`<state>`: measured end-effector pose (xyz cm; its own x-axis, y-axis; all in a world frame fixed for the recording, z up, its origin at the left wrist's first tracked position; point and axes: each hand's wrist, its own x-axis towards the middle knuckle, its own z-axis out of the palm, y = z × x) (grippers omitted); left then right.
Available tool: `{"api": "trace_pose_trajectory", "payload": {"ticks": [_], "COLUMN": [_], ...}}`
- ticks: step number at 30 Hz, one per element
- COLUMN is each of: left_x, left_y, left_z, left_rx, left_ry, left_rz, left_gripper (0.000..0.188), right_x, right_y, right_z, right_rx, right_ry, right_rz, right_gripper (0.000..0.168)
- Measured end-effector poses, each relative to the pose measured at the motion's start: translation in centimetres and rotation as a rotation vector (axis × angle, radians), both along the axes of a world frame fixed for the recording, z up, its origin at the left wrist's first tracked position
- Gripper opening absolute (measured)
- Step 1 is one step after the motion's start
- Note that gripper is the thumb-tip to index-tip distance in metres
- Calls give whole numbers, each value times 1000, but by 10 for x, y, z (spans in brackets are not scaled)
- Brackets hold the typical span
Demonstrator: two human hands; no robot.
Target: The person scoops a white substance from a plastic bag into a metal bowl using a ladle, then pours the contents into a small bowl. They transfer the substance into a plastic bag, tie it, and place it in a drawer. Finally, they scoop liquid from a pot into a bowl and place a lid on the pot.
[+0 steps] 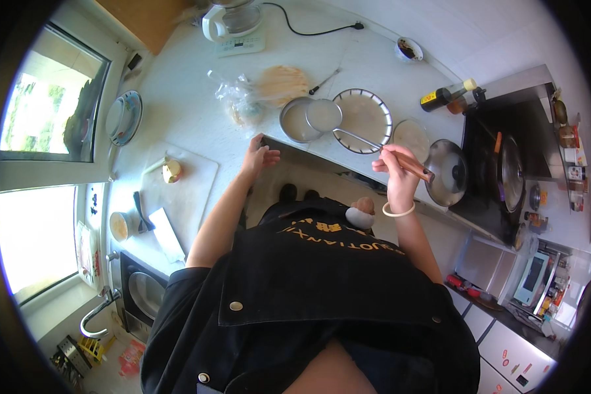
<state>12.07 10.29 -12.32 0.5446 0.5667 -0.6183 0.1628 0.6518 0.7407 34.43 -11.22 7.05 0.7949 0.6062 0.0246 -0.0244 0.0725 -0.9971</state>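
Note:
My right hand (398, 172) grips the wooden handle of a metal ladle (323, 115). The round bowl of this ladle, with pale liquid in it, is over the right side of a metal pan or bowl (294, 120) holding similar liquid. Beside that, a round dish with a striped rim (390, 111) has a pale, cloudy content. My left hand (260, 158) is at the counter's front edge, fingers apart, holding nothing. Behind the metal pan lie a clear plastic bag (236, 98) and a stack of thin flatbreads or wrappers (283, 82).
At the right, a glass lid (446, 172) lies beside the black cooktop (487, 113), which bears a covered pan (512, 172). Sauce bottles (436, 99) stand behind. At the left are a cutting board (197, 172), a cleaver (167, 235) and a small bowl (121, 226).

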Motion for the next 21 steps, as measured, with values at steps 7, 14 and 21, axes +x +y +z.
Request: {"api": "trace_pose_trajectory", "payload": {"ticks": [7, 14, 21], "left_x": [-30, -39, -6], "left_y": [-18, -27, -22], "left_z": [6, 11, 27], "left_rx": [-33, -70, 26], "left_ry": [58, 36, 3], "left_rz": [-4, 0, -51], "left_gripper": [47, 47, 48], "right_x": [-10, -18, -21], "right_y": [16, 25, 27], "right_z": [-10, -21, -23], "right_rx": [-38, -66, -78], "right_ry": [-12, -129, -414], "right_rz": [73, 151, 264], "right_gripper": [4, 4, 8]}}
